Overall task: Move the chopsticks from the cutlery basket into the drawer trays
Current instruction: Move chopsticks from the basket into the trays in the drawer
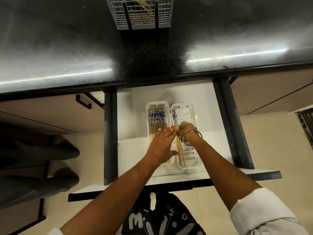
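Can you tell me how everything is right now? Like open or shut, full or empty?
drawer: pulled open
left tray: row of chopsticks inside
right tray: a few chopsticks, mostly bare
cutlery basket: some chopsticks remain
left hand: flat, fingers straight
right hand: fingers curled at chopsticks, grip unclear

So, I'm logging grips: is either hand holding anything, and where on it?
The right hand pinches the wooden chopsticks with blue-patterned tops near their middle, in the right tray. The left hand lies flat, holding nothing.
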